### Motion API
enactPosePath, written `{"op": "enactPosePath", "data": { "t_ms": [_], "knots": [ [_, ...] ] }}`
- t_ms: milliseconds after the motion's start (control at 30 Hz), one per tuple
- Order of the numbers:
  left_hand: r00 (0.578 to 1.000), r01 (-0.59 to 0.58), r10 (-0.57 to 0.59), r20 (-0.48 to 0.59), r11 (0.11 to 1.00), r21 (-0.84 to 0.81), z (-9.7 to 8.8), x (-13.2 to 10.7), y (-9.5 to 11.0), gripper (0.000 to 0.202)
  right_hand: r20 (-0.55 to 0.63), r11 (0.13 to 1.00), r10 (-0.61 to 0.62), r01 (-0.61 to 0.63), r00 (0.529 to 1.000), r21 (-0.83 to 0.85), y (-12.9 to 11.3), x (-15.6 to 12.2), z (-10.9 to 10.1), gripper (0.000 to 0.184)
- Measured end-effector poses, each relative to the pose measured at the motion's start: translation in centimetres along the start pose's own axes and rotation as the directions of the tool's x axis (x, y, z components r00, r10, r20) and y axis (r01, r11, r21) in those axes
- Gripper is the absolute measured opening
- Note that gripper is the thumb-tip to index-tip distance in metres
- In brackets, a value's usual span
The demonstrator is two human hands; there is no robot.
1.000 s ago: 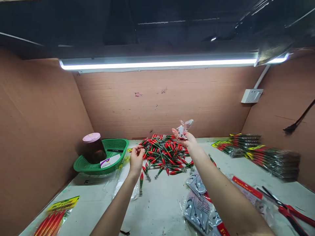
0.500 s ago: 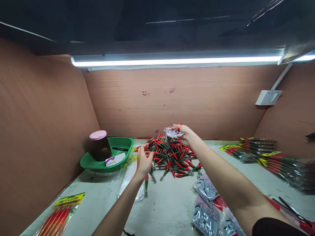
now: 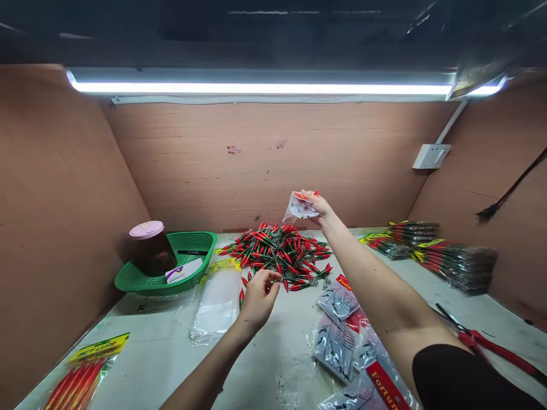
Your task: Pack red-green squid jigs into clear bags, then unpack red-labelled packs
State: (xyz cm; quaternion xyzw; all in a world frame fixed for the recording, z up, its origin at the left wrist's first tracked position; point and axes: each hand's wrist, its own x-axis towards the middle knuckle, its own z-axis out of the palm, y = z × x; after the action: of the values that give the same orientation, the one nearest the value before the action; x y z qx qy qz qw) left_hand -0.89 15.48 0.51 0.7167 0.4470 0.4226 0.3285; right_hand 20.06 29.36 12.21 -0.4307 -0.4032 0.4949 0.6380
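My right hand [image 3: 317, 208] is raised above the far side of the pile, its fingers closed on a small printed plastic packet [image 3: 302, 206]. Orange-red shows at the packet's upper edge; its contents I cannot make out. My left hand [image 3: 260, 299] hovers by the pile's near edge, fingers loosely curled with a gap to the thumb, and no held thing shows. Red and green fishing lures [image 3: 277, 250] with metal hooks lie heaped at the back of the table. Grey printed packets [image 3: 335, 344] with red "Fortun" labels lie below my right forearm.
A green basket [image 3: 205, 256] holds a lidded dark cup [image 3: 151, 253], a pen and a card. Clear bags [image 3: 217, 296] lie beside it. Bagged lures are at front left [image 3: 81, 376] and stacked at right [image 3: 457, 265]. Red-handled scissors [image 3: 482, 341] lie at right.
My right hand has lifted the packet higher above the pile. My left hand has drawn back toward me and to the right. The whole view has shifted somewhat.
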Motion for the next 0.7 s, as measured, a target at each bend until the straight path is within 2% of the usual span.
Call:
{"op": "enactPosePath", "data": {
  "t_ms": [100, 200, 267, 367, 433, 500, 567, 633, 700],
  "knots": [
    [0.993, 0.046, -0.053, 0.109, 0.997, 0.061, 0.9, -1.1, -0.1, 0.016, -0.040, 0.993, -0.117, 0.116, 0.992, -0.032, -2.1, -0.4, -0.9, 0.023],
    [0.956, 0.101, -0.132, 0.261, 0.986, 0.130, 2.7, -3.3, 0.1, 0.010, -0.070, 0.969, -0.231, 0.222, 0.971, -0.109, -4.3, -1.7, -2.9, 0.013],
    [0.924, 0.145, -0.200, 0.326, 0.972, 0.185, 4.3, -4.9, 0.3, 0.008, -0.072, 0.940, -0.301, 0.283, 0.951, -0.189, -5.3, -3.4, -4.7, 0.027],
    [0.899, 0.214, -0.294, 0.323, 0.941, 0.261, 6.6, -6.2, 0.5, 0.025, -0.044, 0.874, -0.380, 0.343, 0.924, -0.346, -5.5, -7.1, -7.8, 0.043],
    [0.891, 0.251, -0.334, 0.306, 0.927, 0.279, 7.9, -6.3, 0.3, 0.030, -0.018, 0.812, -0.407, 0.353, 0.913, -0.465, -4.9, -10.0, -9.8, 0.040],
    [0.884, 0.279, -0.355, 0.305, 0.923, 0.265, 8.7, -5.9, 0.0, 0.026, 0.006, 0.737, -0.411, 0.336, 0.912, -0.586, -4.2, -12.8, -11.7, 0.031],
    [0.883, 0.282, -0.346, 0.318, 0.931, 0.231, 9.0, -5.4, -0.2, 0.014, 0.033, 0.654, -0.388, 0.301, 0.921, -0.694, -3.6, -15.3, -13.3, 0.020],
    [0.893, 0.245, -0.296, 0.340, 0.951, 0.186, 8.6, -4.9, -0.1, 0.003, 0.067, 0.573, -0.343, 0.265, 0.937, -0.775, -3.3, -17.4, -14.5, 0.018],
    [0.910, 0.167, -0.206, 0.359, 0.977, 0.137, 7.4, -4.6, 0.4, 0.006, 0.096, 0.499, -0.303, 0.244, 0.948, -0.832, -3.0, -19.0, -15.1, 0.017]
  ]
}}
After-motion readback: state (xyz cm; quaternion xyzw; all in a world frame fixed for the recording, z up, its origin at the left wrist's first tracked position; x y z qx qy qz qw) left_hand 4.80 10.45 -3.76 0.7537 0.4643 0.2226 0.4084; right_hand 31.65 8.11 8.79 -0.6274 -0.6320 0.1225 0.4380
